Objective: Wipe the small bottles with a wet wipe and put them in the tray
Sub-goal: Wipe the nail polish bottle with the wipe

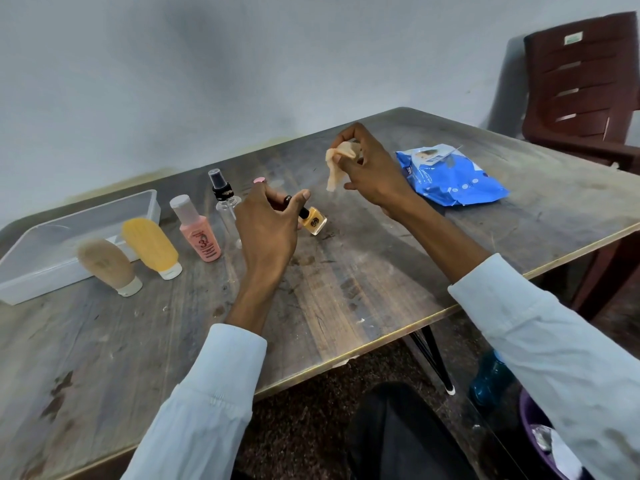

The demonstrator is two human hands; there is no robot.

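Note:
My left hand pinches the black cap of a small yellow nail-polish bottle, which tilts just over the table. To its right and higher, my right hand holds a crumpled wet wipe that hangs down. Left of my left hand stand a clear spray bottle, a pink bottle, a yellow tube and a beige tube. A pink cap shows behind my fingers. The clear plastic tray sits at the far left with nothing in it.
A blue pack of wet wipes lies on the wooden table at the right. A brown plastic chair stands beyond the table's right corner. A purple bin and a blue bottle are on the floor at the lower right.

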